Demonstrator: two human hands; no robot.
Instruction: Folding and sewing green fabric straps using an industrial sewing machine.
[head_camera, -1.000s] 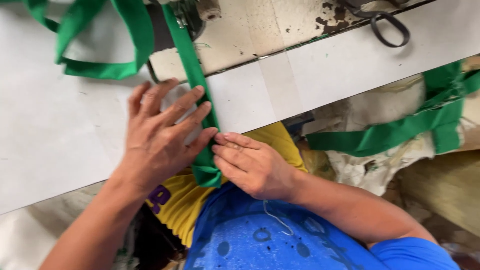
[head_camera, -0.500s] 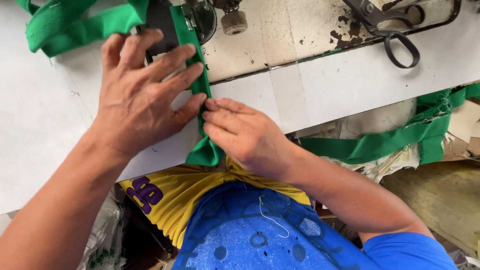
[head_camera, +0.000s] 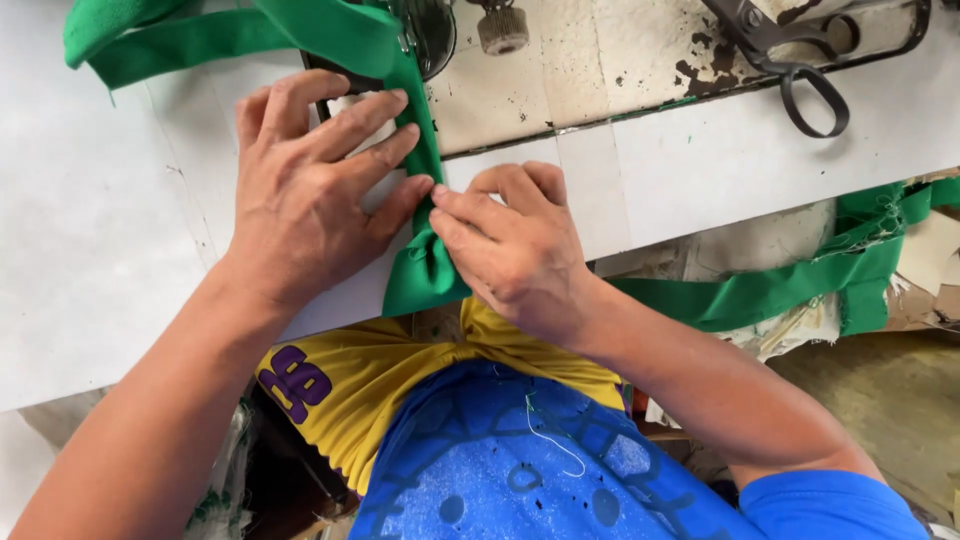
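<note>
So the left hand (head_camera: 305, 195) is lying flat on the white surface (head_camera: 90, 230), fingers (head_camera: 345, 125) spread apart and pressing a green fabric strip (head_camera: 425, 270) down right by the sewing machine (head_camera: 560, 60). The right hand (head_camera: 515, 250) is sitting just beside it, fingers together, pinching the strip's fold at the surface edge. Black scissors (head_camera: 800, 70) are lying further right

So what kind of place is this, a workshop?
Probably a sewing workshop: both hands press a green fabric strip on a white table by a worn sewing machine, with scissors nearby.
</note>
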